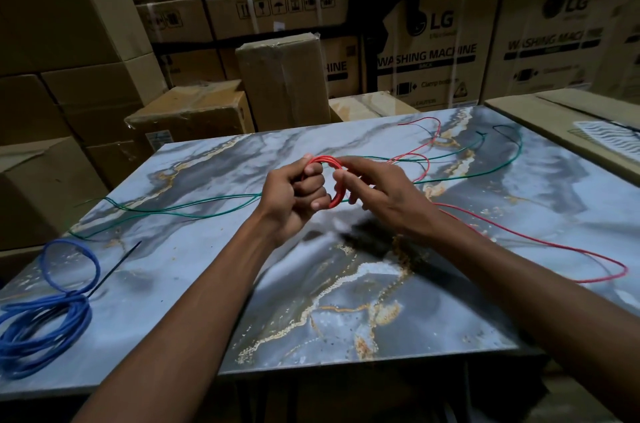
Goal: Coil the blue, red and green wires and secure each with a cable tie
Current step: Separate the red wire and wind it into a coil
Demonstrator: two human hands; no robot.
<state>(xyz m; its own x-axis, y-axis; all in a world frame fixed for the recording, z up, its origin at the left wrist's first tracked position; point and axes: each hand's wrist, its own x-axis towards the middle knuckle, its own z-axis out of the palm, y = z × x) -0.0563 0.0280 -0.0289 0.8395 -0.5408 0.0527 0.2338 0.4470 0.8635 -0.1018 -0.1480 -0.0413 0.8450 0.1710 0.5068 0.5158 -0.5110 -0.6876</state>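
My left hand (294, 194) grips a small coil of red wire (337, 196) above the middle of the marble-patterned table (242, 284). My right hand (377, 194) pinches the coil's right side. The loose rest of the red wire (540, 242) trails over the table's right half in long loops. The green wire (180, 209) lies uncoiled across the table from left to far right. The blue wire (45, 318) lies coiled at the near left corner, with a black cable tie (116, 267) around it, its tail sticking up.
Stacked cardboard boxes (284, 83) stand close behind and left of the table. A flat carton (571, 125) borders the table's right edge. Dark blurred objects (367, 232) lie on the table under my right wrist.
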